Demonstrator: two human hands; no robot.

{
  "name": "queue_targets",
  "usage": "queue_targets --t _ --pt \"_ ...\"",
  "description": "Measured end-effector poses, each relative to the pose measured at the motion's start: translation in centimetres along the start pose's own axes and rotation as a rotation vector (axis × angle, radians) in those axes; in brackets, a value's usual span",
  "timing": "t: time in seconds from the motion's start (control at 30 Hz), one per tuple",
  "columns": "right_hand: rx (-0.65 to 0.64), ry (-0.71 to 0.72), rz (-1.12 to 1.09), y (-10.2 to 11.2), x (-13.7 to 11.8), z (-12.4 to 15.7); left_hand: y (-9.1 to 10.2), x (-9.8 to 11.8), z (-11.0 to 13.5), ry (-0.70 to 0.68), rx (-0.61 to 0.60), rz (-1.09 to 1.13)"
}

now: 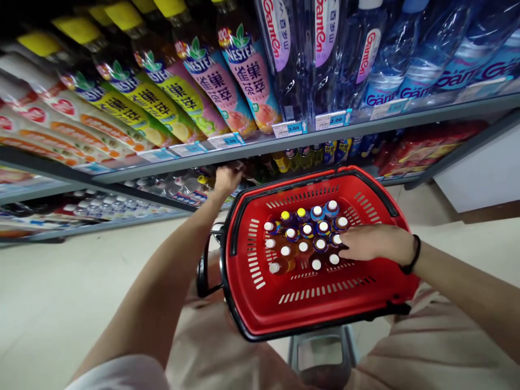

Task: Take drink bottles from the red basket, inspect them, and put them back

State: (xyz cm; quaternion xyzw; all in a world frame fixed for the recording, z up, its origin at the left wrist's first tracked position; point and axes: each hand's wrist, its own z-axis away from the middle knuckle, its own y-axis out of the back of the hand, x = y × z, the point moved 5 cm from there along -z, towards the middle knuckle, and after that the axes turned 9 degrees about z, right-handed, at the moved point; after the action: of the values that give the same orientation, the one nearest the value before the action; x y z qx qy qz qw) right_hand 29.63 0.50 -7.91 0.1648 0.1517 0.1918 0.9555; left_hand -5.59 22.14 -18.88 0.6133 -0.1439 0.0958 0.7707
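A red shopping basket (260, 303) rests on my lap, holding several small bottles (304, 238) that stand upright with white or yellow caps. My right hand (376, 244) is inside the basket, its fingers closed around one of the bottles at the right of the cluster. My left hand (227, 179) reaches forward under the grey shelf (284, 143) into the lower shelf row, fingers curled around something dark that I cannot make out. A black band circles my right wrist.
Large Nestea bottles (239, 76) and Ganten water bottles (365, 54) fill the upper shelf, with price tags (290, 128) along its edge. Small drinks line the lower shelf (309, 154). Pale floor spreads to the left. A grey stool (320, 352) shows below the basket.
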Motion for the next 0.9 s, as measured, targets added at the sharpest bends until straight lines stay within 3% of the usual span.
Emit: queue_targets --t 0.37,0.5,0.57,0.67,0.73,0.83,0.9 --pt "0.178 -0.054 -0.040 0.2 0.2 0.9 14.9 2.1 14.9 0.082 0.383 0.096" --pt "0.269 0.048 -0.072 1.0 -0.4 0.8 19.9 5.9 20.1 0.007 0.593 0.055" --pt "0.336 0.121 -0.129 1.5 -1.0 0.7 21.4 8.9 22.0 -0.080 0.617 0.164" --pt "0.423 0.251 -0.502 1.9 -2.8 0.2 21.6 13.1 23.2 -0.159 0.515 0.493" --pt "0.395 0.317 -0.935 1.4 -4.4 -0.6 20.0 14.9 22.8 -0.143 0.426 0.732" --pt "0.180 0.477 -1.556 -0.1 -7.8 -1.7 15.2 16.4 20.8 -0.084 0.285 1.032" --pt "0.077 0.542 -1.791 -1.2 -9.7 -2.0 11.3 16.8 19.4 -0.010 0.178 1.209"
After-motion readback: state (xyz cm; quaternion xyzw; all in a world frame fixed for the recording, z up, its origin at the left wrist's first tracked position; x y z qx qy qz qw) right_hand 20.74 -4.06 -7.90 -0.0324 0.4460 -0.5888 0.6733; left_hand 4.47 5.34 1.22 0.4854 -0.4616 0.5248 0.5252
